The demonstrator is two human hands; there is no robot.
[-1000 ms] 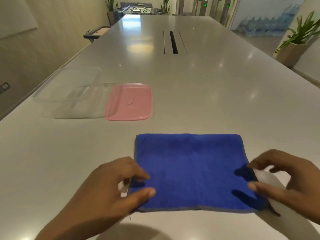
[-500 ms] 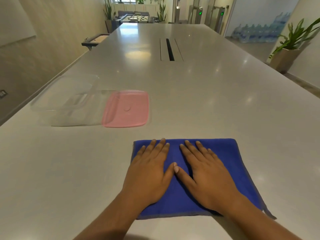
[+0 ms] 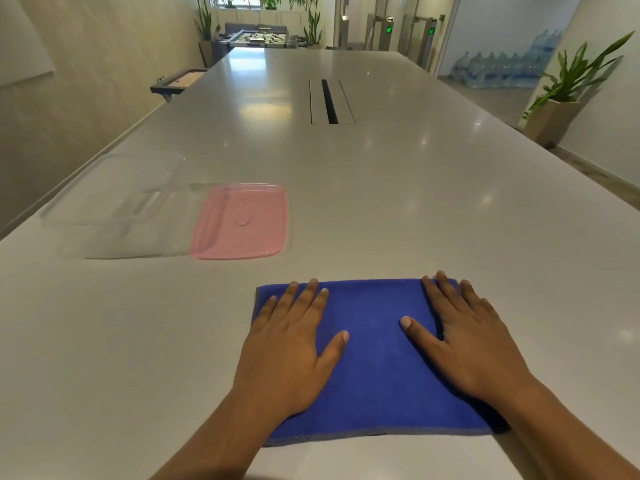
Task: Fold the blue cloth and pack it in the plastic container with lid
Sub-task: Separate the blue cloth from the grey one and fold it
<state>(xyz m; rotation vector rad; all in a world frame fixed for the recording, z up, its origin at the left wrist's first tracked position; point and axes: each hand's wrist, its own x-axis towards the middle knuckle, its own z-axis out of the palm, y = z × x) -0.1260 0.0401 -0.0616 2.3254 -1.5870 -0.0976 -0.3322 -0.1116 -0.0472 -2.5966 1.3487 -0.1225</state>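
Observation:
The blue cloth (image 3: 374, 362) lies folded flat as a rectangle on the table's near edge. My left hand (image 3: 291, 344) rests palm down on its left part, fingers spread. My right hand (image 3: 464, 341) presses flat on its right part, fingers reaching the far right corner. Neither hand grips anything. Farther back on the left stands the clear plastic container (image 3: 114, 199), open. Its pink lid (image 3: 242, 221) lies flat on the table, touching the container's right side.
The long pale grey table (image 3: 415, 202) stretches far ahead, with a dark cable slot (image 3: 329, 101) in its middle. A potted plant (image 3: 557, 109) stands off the right side. A wall runs along the left.
My hands went from pinching the cloth's side edges to lying flat together at its middle. They have now slid apart toward the cloth's left and right sides.

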